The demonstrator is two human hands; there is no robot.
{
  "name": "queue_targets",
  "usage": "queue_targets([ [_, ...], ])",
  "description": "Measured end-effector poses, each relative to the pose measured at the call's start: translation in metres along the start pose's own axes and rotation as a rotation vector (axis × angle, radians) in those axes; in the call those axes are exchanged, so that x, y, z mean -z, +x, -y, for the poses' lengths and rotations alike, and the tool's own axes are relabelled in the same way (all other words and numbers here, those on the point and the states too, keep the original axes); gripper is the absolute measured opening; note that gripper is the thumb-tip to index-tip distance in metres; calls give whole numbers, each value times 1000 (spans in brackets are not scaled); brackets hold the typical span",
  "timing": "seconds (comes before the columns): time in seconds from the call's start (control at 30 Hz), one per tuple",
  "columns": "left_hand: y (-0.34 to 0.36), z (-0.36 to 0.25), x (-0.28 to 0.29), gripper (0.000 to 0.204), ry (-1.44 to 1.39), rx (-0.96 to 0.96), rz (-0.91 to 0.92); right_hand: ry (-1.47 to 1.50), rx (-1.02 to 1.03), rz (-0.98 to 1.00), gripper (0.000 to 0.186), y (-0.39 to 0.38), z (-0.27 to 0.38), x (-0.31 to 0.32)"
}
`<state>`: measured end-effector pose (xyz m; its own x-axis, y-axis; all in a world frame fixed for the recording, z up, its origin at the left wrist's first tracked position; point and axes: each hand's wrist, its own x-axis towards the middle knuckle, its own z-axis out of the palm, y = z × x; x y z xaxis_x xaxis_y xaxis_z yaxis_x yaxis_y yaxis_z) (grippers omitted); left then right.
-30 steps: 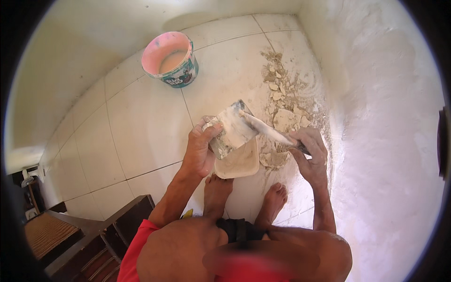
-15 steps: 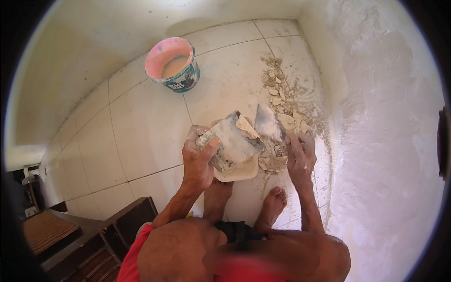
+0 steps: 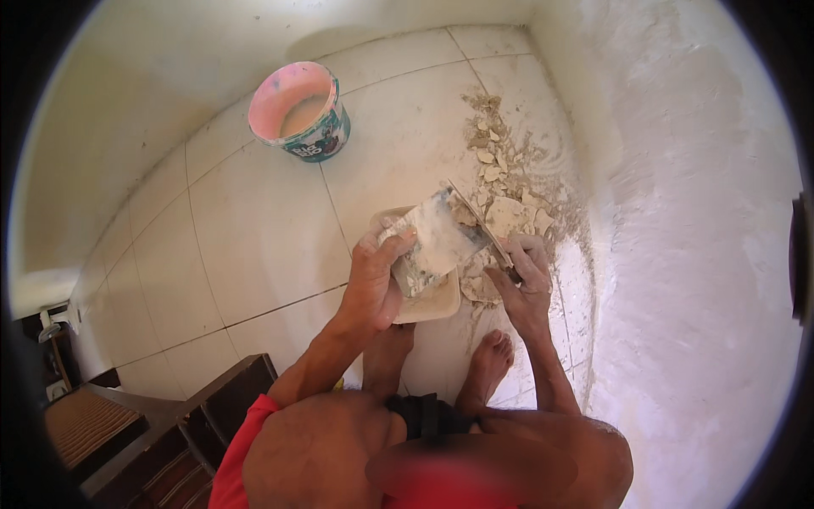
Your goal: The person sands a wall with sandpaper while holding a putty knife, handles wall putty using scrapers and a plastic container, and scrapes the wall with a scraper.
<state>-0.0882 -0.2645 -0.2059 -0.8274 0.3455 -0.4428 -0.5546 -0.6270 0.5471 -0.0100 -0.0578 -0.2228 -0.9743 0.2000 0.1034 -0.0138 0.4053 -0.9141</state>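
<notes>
My left hand [image 3: 381, 267] is closed on a plaster-smeared flat plate [image 3: 437, 242], thumb on top, holding it tilted over a cream plastic tub [image 3: 441, 304]. In my right hand [image 3: 527, 276] is a putty knife [image 3: 482, 219], gripped near its dark handle and turned edge-on. Its blade meets the plate's right edge, where a grey-brown lump of plaster [image 3: 462, 212] clings. White filler coats most of the plate. The tub stands on the floor in front of my feet, partly hidden beneath the plate and hand.
A pink-lined green bucket [image 3: 341, 127] holding cloudy liquid stands at the far left. Broken plaster chips [image 3: 507, 216] and dust lie along the right wall [image 3: 678, 254]. Dark wooden furniture [image 3: 195, 424] stands at the lower left. White tiles [image 3: 254, 246] cover the floor.
My right hand has turned the putty knife from broad side to edge-on and brought it left against the plate. The left hand has shifted slightly right with the plate, tilting it more.
</notes>
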Motion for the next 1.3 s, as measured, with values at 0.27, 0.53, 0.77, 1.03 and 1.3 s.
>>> queue_targets([
  [0.27, -6, -13, -1, 24, 168, -226, 36, -406, 69, -58, 40, 0, -47, 24],
  [0.53, 7, -2, 11, 15, 629, -553, 6, 380, -757, 297, 38, -22, 60, 61],
  [0.77, 15, -5, 23, 7, 1034, -919, 305, 675, -568, 150, 46, -43, 43, 53],
  [1.03, 1, 9, 43, 14, 992, -719, 57, 598, -543, -245, 36, -45, -24, 70],
  [1.3, -28, 35, 62, 21, 944, -443, 70, 756, -508, -493, 25, -5, -92, 70],
])
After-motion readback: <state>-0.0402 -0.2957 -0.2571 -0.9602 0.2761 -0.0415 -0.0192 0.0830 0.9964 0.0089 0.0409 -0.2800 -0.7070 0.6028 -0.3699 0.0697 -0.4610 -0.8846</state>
